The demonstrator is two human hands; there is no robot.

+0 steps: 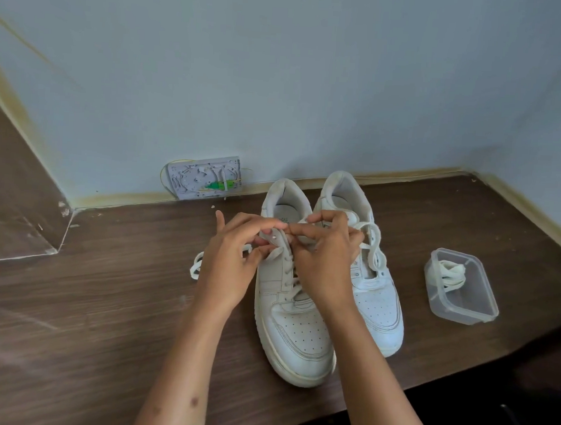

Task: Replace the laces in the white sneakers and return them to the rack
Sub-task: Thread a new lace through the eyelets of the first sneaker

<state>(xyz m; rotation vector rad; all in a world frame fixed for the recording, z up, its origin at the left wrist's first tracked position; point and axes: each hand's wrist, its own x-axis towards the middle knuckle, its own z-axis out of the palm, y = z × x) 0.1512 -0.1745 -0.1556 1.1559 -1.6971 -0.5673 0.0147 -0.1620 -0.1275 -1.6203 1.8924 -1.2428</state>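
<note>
Two white sneakers stand side by side on a brown wooden counter (103, 300), toes toward its front edge and heels near the back wall. Both hands meet over the top eyelets of the left sneaker (293, 328). The left hand (229, 268) and the right hand (325, 264) each have fingers curled, pinching the lace (278, 251); a loose end trails left on the counter. The right sneaker (375, 303) touches the first, its lace loose. Toward the right edge sits a clear plastic tub (460, 310) holding more laces (451, 275).
</note>
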